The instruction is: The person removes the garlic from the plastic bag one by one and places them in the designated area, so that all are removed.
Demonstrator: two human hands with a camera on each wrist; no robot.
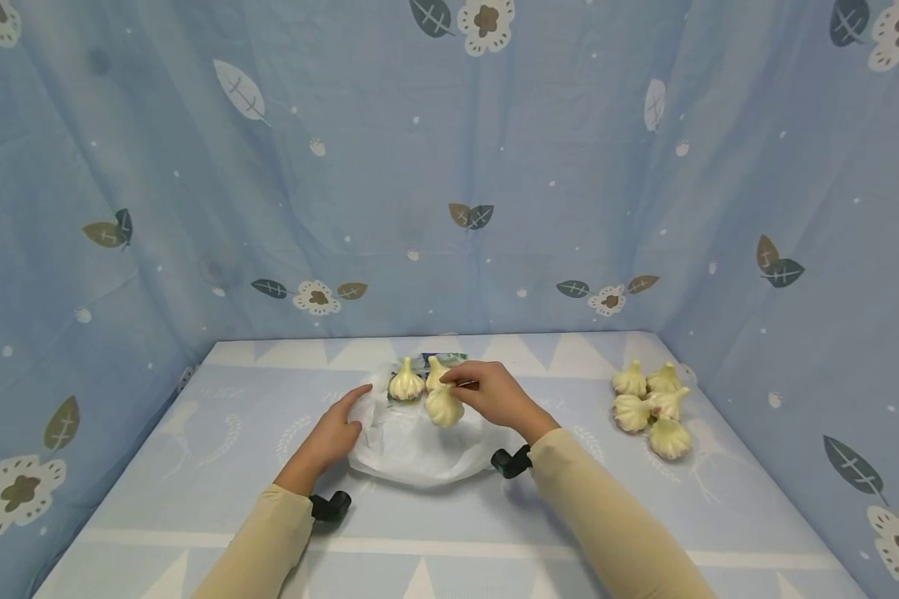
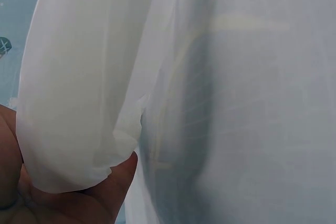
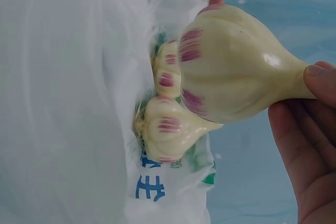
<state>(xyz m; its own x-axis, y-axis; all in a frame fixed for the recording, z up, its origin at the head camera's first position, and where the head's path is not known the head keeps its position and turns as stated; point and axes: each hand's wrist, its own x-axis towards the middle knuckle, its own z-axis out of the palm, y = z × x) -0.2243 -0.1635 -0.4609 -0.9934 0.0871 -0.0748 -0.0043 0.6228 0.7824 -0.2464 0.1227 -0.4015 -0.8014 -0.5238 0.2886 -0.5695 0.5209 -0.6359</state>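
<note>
My right hand [image 1: 498, 398] pinches a garlic bulb [image 1: 444, 408] by its stem, thumb against fingers, above a white plastic bag [image 1: 419, 453]. The right wrist view shows this bulb [image 3: 236, 64] close up, cream with purple streaks. Two more bulbs lie on the bag's far part: one garlic bulb [image 1: 406, 383] at left, another garlic bulb [image 1: 435, 371] partly behind the held one. At the bag's left rim, my left hand [image 1: 332, 437] holds the plastic. In the left wrist view the bag [image 2: 79, 77] passes between thumb and fingers and hides much of the hand.
A cluster of several garlic bulbs [image 1: 633, 412] sits at the table's right side. The patterned pale blue tablecloth [image 1: 247, 433] covers the table. A blue curtain [image 1: 389, 166] with leaves and flowers encloses its back and sides. Printed blue characters [image 3: 149, 187] show on the bag.
</note>
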